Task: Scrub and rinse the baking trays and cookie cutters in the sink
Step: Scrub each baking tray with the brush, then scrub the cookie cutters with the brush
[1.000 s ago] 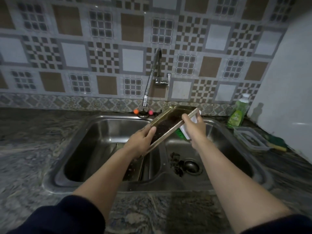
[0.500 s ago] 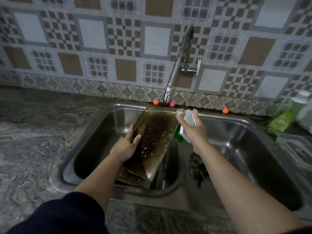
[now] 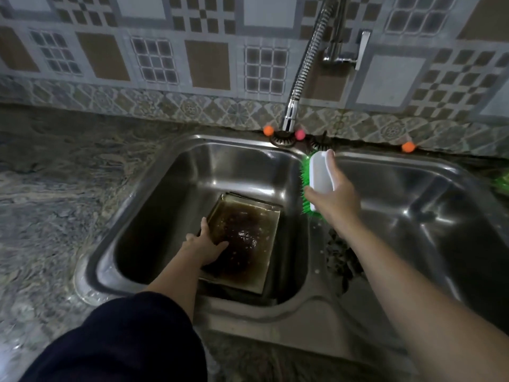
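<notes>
Lowered: baking tray [image 3: 242, 241] now flat in left sink basin [image 3: 170, 188], left hand [image 3: 205, 245] gripping edge; right hand [image 3: 334, 194] clutching scrub brush [image 3: 319, 177].

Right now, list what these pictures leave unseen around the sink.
All from the head view:
- Left basin floor: hidden under the baking tray; a second tray edge peeks beneath.
- Tray's near-left corner: covered by the left hand.
- Dark clump in the right basin: partly behind the right forearm, too dim to identify.
- Green thing: cut by the right edge.
- Tap top: cut by the upper edge.
</notes>
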A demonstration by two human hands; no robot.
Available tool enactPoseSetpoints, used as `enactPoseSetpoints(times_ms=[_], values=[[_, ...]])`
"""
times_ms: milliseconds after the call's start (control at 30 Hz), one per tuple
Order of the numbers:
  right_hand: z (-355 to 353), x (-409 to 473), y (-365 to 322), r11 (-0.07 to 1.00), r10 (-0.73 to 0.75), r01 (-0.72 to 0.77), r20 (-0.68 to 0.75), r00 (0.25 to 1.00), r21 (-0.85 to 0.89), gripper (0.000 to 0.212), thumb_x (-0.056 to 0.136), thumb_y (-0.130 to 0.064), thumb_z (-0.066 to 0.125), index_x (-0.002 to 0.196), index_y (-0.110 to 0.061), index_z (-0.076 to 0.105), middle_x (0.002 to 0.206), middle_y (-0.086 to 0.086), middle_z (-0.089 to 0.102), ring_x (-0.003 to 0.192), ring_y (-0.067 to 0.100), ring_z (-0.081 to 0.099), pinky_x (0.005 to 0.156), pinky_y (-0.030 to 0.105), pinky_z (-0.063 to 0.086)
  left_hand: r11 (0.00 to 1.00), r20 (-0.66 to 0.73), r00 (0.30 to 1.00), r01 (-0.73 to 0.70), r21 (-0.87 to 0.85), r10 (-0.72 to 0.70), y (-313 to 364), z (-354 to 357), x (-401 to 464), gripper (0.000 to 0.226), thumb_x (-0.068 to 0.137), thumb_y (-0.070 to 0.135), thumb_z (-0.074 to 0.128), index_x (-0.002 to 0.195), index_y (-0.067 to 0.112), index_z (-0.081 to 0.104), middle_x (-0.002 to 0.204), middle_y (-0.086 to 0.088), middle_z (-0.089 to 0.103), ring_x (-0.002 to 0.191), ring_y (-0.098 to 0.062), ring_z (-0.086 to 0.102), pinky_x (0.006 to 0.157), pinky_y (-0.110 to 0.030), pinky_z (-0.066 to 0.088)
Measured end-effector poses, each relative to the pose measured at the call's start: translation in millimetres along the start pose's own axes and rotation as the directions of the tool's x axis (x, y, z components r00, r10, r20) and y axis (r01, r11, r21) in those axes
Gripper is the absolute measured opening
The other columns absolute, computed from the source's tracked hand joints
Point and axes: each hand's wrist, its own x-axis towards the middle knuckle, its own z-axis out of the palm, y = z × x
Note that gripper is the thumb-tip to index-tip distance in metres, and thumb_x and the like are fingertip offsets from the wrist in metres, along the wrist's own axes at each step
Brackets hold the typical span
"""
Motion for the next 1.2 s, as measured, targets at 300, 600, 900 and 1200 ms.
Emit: enactPoseSetpoints(times_ms=[300, 600, 900, 1200], values=[[-4, -8, 7, 1.0, 0.009, -0.009, 0.029, 1.0, -0.015, 0.087, 0.081, -0.024, 0.07, 0.149, -0.044, 0.021, 0.142, 0.0, 0.046, 0.102, 0.016, 0.05, 0.078, 0.029, 0.05, 1.0, 0.105, 0.994, 0.016, -0.018, -0.014, -6, -3, 1, 0.099, 0.086, 0.063, 0.052, 0.149, 0.033, -0.018, 0.154, -0.023, 0.012, 0.14, -0.041, 0.023, 0.114, -0.05, 0.025], [-27, -49, 1, 0.995, 0.077, -0.077, -0.001, 0.997, -0.06, 0.082, 0.077, -0.029, 0.071, 0.144, -0.05, 0.029, 0.139, 0.001, 0.05, 0.116, 0.025, 0.055, 0.09, 0.043, 0.053, 0.988, 0.082, 0.985, -0.147, -0.043, 0.15, -10, -18, -27, 0.098, 0.086, 0.06, 0.055, 0.151, 0.032, -0.013, 0.153, -0.022, 0.023, 0.14, -0.043, 0.022, 0.115, -0.051, 0.021], [-85, -98, 21, 0.984, 0.164, -0.169, -0.071, 0.984, -0.058, 0.077, 0.083, -0.028, 0.067, 0.147, -0.046, 0.028, 0.14, -0.002, 0.046, 0.109, 0.013, 0.047, 0.079, 0.021, 0.039, 0.845, -0.097, 0.844, -0.532, -0.045, 0.527, 95, -13, -92, 0.074, 0.094, 0.044, 0.05, 0.153, 0.028, 0.008, 0.156, -0.013, 0.021, 0.143, -0.038, 0.014, 0.112, -0.052, 0.022], [-146, -110, 63, 0.971, 0.203, -0.218, -0.145, 0.968, -0.096, 0.074, 0.084, -0.03, 0.067, 0.146, -0.046, 0.03, 0.147, -0.003, 0.044, 0.129, 0.02, 0.045, 0.087, 0.022, 0.039, 0.622, -0.17, 0.609, -0.782, 0.034, 0.775, 183, 41, -138, 0.045, 0.093, 0.025, 0.056, 0.137, 0.02, 0.05, 0.139, -0.009, 0.047, 0.129, -0.027, 0.042, 0.106, -0.041, 0.04]])
